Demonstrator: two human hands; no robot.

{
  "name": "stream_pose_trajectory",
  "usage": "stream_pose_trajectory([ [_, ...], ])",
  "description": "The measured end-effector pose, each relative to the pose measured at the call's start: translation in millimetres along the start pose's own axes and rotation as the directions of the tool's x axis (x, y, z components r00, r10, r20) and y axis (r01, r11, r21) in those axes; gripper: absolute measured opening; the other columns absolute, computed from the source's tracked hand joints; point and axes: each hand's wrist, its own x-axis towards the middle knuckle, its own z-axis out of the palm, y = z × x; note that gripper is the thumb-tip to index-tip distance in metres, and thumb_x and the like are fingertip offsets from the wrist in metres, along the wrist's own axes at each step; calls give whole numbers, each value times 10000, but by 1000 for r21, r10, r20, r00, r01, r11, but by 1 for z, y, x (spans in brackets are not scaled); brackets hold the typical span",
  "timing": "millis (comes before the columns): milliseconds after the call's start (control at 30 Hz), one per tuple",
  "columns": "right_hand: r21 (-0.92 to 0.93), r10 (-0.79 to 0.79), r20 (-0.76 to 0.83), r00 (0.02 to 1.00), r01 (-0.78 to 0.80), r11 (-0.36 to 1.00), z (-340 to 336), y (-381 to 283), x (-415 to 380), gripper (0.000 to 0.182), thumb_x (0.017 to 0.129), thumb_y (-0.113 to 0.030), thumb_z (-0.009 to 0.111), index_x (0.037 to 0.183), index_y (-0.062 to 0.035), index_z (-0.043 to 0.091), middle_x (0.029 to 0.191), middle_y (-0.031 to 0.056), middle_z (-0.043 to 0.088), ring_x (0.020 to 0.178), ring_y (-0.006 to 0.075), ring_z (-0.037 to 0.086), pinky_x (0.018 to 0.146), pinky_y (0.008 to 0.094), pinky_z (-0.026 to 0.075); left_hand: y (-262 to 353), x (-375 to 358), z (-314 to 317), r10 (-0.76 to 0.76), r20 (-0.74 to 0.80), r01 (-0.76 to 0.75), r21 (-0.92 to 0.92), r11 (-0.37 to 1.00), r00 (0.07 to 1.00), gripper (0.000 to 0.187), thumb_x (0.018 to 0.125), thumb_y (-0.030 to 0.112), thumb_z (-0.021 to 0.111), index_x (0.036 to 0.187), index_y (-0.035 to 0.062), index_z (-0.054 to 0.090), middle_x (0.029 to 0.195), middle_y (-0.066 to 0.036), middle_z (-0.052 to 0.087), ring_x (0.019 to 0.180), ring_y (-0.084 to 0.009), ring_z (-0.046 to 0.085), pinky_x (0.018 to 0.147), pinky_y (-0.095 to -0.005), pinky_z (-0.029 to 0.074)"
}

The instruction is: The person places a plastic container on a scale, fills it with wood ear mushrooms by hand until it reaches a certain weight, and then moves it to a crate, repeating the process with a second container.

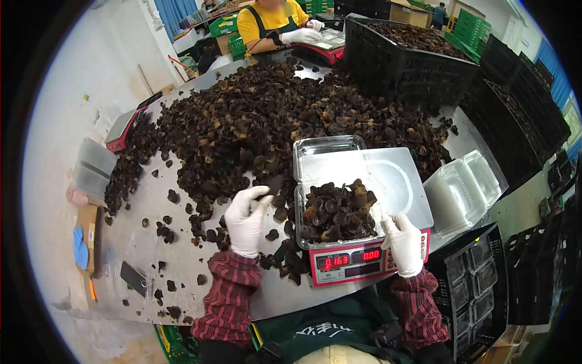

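Sitting near the right end of the table's (pixel 136 215) near edge, a red scale (pixel 407 182) is carrying an open clear container (pixel 299 209) heaped with dark fungus pieces (pixel 337 212); its lid (pixel 329 145) is lying back toward the far edge. The scale's 2 lit readouts are showing 0.163 and 0.00.

The left hand (pixel 247 221), white-gloved, is hovering just left of the container with thumb and fingers curving toward each other. A dark piece is showing at the fingertips, but whether they are pinching it cannot be told. The right hand (pixel 404 246), also gloved, is bending its fingers loosely by the container's right side, over the scale's front; whether it is gripping or touching anything cannot be told.

A big loose pile (pixel 242 121) of the same fungus is spreading from the middle toward the far edge. Clear empty containers (pixel 458 194) are standing stacked along the right edge. At the far edge, a person in yellow (pixel 270 27) is holding 2 gloved hands over another scale (pixel 330 45), left of a black crate (pixel 406 67).
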Motion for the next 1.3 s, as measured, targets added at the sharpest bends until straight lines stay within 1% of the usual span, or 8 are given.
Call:
stream_pose_trajectory([
  [167,24,-24,-8,1000,24,999,3,1,0,228,920,-183,593,944,41,624,684,35,606,490,64,518,501,199,395,51,10,35,192,522,-192,-54,980,831,297,765,103,714,1052,50,664,1120,-116,643,1054,-256,602,886,-319,475],
  [333,-7,-79,-44,996,79,997,-4,10,-3,265,894,-223,628,984,26,618,628,113,612,445,143,575,459,268,436,41,26,29,119,306,-66,-178,982,945,181,885,110,617,1011,-11,663,1015,-94,651,931,-177,616,835,-287,473],
  [500,14,-38,-9,999,38,999,-7,4,-2,246,899,-219,617,874,26,623,620,111,607,434,134,568,443,265,427,-8,52,43,-231,234,191,183,964,944,277,862,129,642,1123,34,643,937,-49,645,819,-90,584,724,-227,454],
  [700,154,117,182,976,-146,977,-6,-6,1,357,926,-261,564,732,38,585,515,62,560,387,117,526,402,250,402,-24,66,63,-279,406,447,-412,794,870,713,892,126,589,1484,137,193,1117,-71,624,955,-117,577,829,-261,436],
  [867,466,106,333,937,-261,845,-22,0,-3,334,931,-269,551,775,25,588,510,66,561,404,117,535,404,211,386,5,29,5,411,408,-363,-194,911,815,349,938,366,533,1104,74,629,1182,-88,594,1092,-211,547,986,-338,391],
  [1000,287,184,374,909,-302,909,-21,-13,-5,290,932,-229,547,798,25,590,520,63,571,424,110,547,420,189,392,41,-38,-1,-177,394,225,-77,971,902,254,815,135,720,1040,62,626,1045,-29,573,860,-121,574,737,-241,495],
  [1067,275,204,382,901,-322,906,-16,-7,-4,257,924,-203,557,822,30,590,547,71,590,439,108,554,428,191,403,32,-59,5,-474,495,672,-377,638,728,378,804,21,687,1148,47,532,887,-43,586,767,-115,595,688,-237,514],
  [1300,325,126,549,826,-350,878,-17,3,-3,232,917,-196,523,852,15,593,587,74,619,467,101,568,455,200,445,27,-61,17,-485,465,663,-624,414,740,410,746,-75,604,1114,58,482,787,-84,595,667,-229,639,640,-385,569],
])
